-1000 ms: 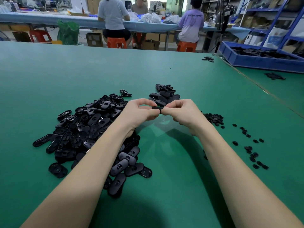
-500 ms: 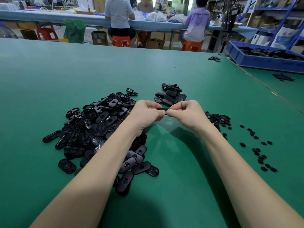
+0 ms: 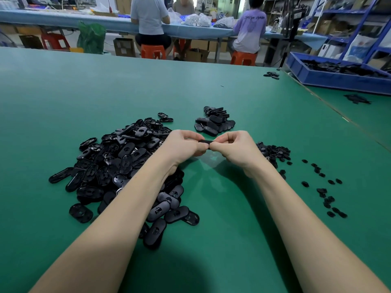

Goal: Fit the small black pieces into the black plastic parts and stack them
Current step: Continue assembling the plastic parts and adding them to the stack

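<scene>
Pinched between left hand and right hand, above the green table: one flat oval black plastic part, gripped at both ends, probably for pressing in a small piece (hidden by fingers). Unfitted heap left, finished stack beyond, small black pieces right.

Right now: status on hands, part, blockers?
Left hand and right hand both pinch one black plastic part above the table. Finished stack just beyond. Nothing in the way.
</scene>
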